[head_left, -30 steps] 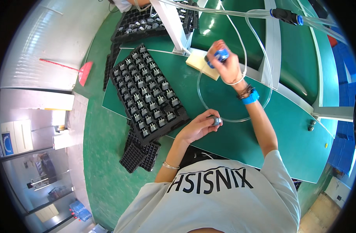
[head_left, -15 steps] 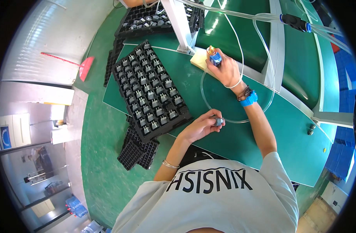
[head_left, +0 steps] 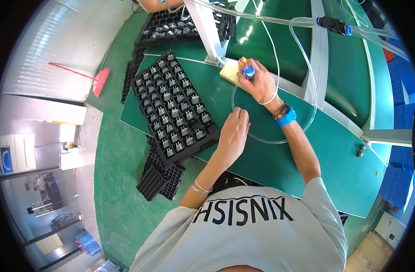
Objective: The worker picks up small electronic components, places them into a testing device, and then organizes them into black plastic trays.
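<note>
My right hand [head_left: 262, 85] is wrapped round a small blue cylinder [head_left: 248, 71] with an orange-gold top, held upright beside a pale yellow block [head_left: 229, 72]. My left hand [head_left: 235, 132] is closed, back uppermost, over the green table between the tray and my right hand. Its fingertips point down and away, hiding whatever they hold. To its left lies a black tray [head_left: 173, 106] with rows of small grey plug-like parts, their metal prongs up. A clear tube [head_left: 274, 142] loops over the table near both hands.
White frame posts [head_left: 205, 31] rise at the table's far edge, with tubes [head_left: 280, 20] running across. Another black tray [head_left: 171, 29] of loose parts stands at the back, where another person's arm [head_left: 155, 4] shows. Several trays [head_left: 160, 179] are stacked below at left.
My left hand has moved away from me and turned its back up; the small grey part at its fingertips is now out of sight. My right hand has barely moved, still gripping the blue cylinder.
</note>
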`<state>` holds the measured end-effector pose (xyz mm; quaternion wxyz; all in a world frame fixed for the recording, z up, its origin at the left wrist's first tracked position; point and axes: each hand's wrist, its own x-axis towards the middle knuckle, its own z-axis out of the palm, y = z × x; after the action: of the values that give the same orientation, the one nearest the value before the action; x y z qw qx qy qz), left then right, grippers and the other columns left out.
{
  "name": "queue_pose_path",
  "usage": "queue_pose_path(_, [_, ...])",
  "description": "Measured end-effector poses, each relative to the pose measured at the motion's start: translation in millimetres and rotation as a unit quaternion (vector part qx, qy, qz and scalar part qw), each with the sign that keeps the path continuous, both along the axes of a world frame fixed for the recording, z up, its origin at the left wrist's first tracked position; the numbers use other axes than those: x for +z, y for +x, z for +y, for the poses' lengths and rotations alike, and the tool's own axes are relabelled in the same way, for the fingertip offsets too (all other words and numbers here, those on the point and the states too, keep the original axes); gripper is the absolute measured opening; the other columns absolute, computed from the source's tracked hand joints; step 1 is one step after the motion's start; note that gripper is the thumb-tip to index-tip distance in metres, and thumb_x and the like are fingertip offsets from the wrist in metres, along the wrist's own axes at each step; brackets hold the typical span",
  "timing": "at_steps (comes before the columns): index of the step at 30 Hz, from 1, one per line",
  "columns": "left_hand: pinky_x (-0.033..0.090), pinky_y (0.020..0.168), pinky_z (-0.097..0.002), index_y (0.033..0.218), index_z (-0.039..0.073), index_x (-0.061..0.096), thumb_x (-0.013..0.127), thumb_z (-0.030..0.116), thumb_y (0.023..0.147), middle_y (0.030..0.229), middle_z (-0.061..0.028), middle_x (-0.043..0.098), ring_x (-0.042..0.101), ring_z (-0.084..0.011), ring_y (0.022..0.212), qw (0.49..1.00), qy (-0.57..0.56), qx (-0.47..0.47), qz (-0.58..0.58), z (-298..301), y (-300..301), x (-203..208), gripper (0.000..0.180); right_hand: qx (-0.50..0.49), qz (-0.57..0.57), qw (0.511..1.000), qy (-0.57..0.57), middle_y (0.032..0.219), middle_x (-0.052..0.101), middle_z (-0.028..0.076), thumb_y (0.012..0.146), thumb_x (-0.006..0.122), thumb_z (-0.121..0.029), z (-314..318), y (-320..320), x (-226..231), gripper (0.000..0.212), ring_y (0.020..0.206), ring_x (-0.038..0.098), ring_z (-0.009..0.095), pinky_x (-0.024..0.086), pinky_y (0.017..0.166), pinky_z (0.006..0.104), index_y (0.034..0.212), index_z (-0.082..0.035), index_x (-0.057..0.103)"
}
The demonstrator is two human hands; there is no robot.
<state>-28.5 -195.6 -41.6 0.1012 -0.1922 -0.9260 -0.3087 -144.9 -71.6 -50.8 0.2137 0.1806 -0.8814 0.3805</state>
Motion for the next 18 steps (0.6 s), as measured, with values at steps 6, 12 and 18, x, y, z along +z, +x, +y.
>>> queue_pose_path(6, [0.046,0.067,-0.0371,0.079,0.000,0.048,0.067,0.009,0.073,0.085,-0.0138,0.048,0.054,-0.0286,0.077,0.995,-0.060,0.051,-0.067,0.6,-6.2,7.9,0.022,-0.025,-0.038,0.999,-0.003,0.089,0.056,0.018,0.077,0.061,-0.026,-11.1,13.6,5.9,0.034,0.078,0.056,0.038,0.046,0.063,0.0433,0.101,-0.003,0.050])
queue_pose_path(12, [0.051,0.067,-0.0355,0.086,-0.006,0.053,0.066,0.008,0.072,0.106,-0.0191,0.051,0.058,-0.0293,0.081,0.982,-0.165,0.094,0.010,-30.4,-33.7,-2.8,0.024,-0.057,-0.053,0.997,-0.022,0.090,0.057,0.016,0.077,0.062,-0.026,-32.5,19.7,7.3,0.034,0.074,0.057,0.039,0.047,0.061,0.0438,0.101,-0.005,0.051])
queue_pose_path(18, [0.050,0.065,-0.0370,0.078,-0.005,0.052,0.055,-0.003,0.071,0.087,-0.0159,0.052,0.056,-0.0289,0.074,0.977,-0.188,0.094,0.032,-47.7,-65.0,-10.9,0.008,-0.036,-0.054,0.995,-0.076,0.090,0.059,0.017,0.080,0.059,-0.028,-31.4,2.6,-0.1,0.032,0.073,0.058,0.038,0.047,0.063,0.0414,0.100,-0.003,0.053])
